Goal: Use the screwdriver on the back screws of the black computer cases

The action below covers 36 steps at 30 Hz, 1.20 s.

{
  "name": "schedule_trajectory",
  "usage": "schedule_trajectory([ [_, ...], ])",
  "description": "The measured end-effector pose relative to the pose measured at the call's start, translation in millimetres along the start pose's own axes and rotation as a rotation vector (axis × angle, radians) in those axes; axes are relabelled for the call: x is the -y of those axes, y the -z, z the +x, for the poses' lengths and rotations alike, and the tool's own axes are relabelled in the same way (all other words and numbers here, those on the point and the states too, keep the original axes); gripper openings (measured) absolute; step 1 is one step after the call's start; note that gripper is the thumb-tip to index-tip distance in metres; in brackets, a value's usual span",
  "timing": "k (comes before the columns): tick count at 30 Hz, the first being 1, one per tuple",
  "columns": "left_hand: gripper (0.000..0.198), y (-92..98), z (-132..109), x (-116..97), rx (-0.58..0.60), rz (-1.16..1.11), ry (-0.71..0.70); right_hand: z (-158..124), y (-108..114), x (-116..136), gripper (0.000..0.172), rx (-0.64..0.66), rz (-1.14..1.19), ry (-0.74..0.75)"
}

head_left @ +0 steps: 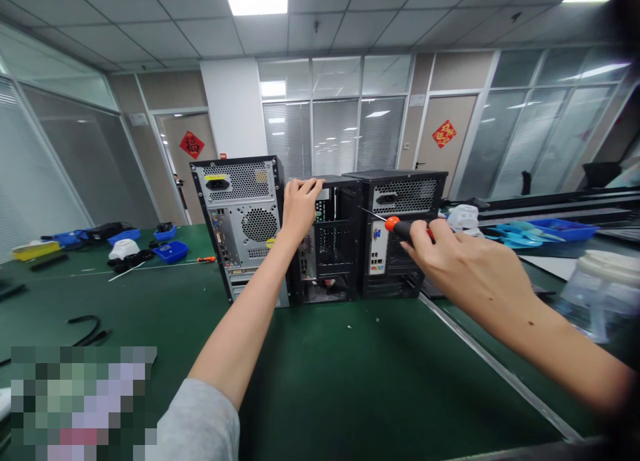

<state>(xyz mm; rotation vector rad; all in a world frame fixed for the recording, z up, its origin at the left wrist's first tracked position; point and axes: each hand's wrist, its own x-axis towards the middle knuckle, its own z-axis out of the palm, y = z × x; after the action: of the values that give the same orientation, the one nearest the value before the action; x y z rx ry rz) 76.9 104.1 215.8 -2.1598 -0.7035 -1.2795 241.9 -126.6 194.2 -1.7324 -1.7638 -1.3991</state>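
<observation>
Three black computer cases stand side by side on a green table, their backs facing me. My left hand [300,208] is closed over the top edge of the middle computer case [353,248], whose upper back has an open bay. In my right hand [453,253] is a screwdriver [393,224] with a red and black handle. Its thin shaft points left, and the tip appears to be at the right edge of the middle case; whether it touches a screw is too small to tell. The left computer case [235,231] is taller, and the right computer case [407,174] stands close alongside.
Small screws [349,326] lie on the green table [320,388] before the cases. Blue trays [171,250], an orange-handled tool [206,259] and a black cable [93,331] are to the left. A clear plastic jug [597,301] and another blue tray [570,230] stand right.
</observation>
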Motion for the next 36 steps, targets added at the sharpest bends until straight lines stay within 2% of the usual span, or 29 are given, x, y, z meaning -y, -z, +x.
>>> schedule_trajectory([
  [4, 0.047, -0.3, 0, 1, 0.01, 0.01, 0.003, 2, 3, 3, 0.025, 0.059, -0.218, 0.057],
  [13, 0.047, -0.1, 1, 1, 0.014, 0.012, -0.002, 3, 5, 5, 0.031, -0.094, -0.391, 0.122],
  [17, 0.047, 0.6, 1, 0, 0.026, 0.015, 0.01, 5, 6, 7, 0.032, -0.104, -0.385, 0.127],
  [36, 0.048, 0.4, 0, 0, 0.014, 0.02, -0.002, 14, 12, 17, 0.042, 0.202, -0.156, -0.151],
])
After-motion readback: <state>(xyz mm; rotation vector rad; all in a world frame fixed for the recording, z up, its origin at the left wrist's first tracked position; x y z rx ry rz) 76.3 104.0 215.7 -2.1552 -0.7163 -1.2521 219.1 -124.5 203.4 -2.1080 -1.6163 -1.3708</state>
